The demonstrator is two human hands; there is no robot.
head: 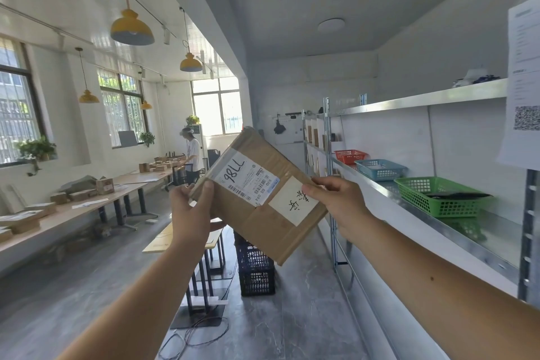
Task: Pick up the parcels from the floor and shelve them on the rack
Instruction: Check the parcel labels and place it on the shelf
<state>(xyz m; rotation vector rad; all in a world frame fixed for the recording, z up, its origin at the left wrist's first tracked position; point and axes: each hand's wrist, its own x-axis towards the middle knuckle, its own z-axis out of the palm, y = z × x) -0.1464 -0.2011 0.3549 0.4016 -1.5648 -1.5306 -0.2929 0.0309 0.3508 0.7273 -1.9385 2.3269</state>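
The metal rack (423,102) ran along the right wall, its middle shelf carrying a green basket (438,196), a blue basket (380,169) and a red basket (349,156) in a row. A flat cardboard parcel (260,213) was held tilted in the air, left of the rack and clear of the shelf. The left hand (191,210) pinched its left edge, thumb on the labelled face. The right hand (336,202) clamped the right edge beside a handwritten white sticker (292,202).
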